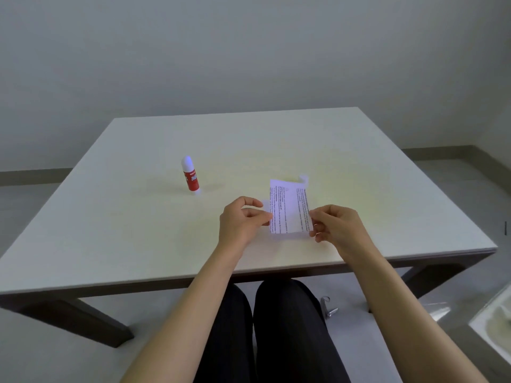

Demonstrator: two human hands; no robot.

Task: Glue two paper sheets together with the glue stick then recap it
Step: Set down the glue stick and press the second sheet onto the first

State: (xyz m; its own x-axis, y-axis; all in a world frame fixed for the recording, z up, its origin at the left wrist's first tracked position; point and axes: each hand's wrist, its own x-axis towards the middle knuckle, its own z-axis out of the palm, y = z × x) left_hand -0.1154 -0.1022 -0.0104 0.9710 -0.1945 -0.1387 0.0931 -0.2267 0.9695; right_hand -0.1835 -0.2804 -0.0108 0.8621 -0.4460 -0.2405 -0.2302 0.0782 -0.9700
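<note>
A small white paper sheet [289, 207] printed with black text is held just above the white table [138, 230], slightly right of centre. My left hand [242, 221] pinches its left edge and my right hand [336, 225] pinches its right edge. Its far corner curls up. A second white piece shows at its left edge behind my left fingers; I cannot tell whether it is a separate sheet. The glue stick [190, 175], red-labelled with a white cap on, stands upright to the left, well apart from both hands.
The table's near edge runs just in front of my forearms, with my dark-trousered legs below it. A small metal object [329, 306] lies on the floor at the right. A pale basin-like object [495, 322] sits at the lower right corner.
</note>
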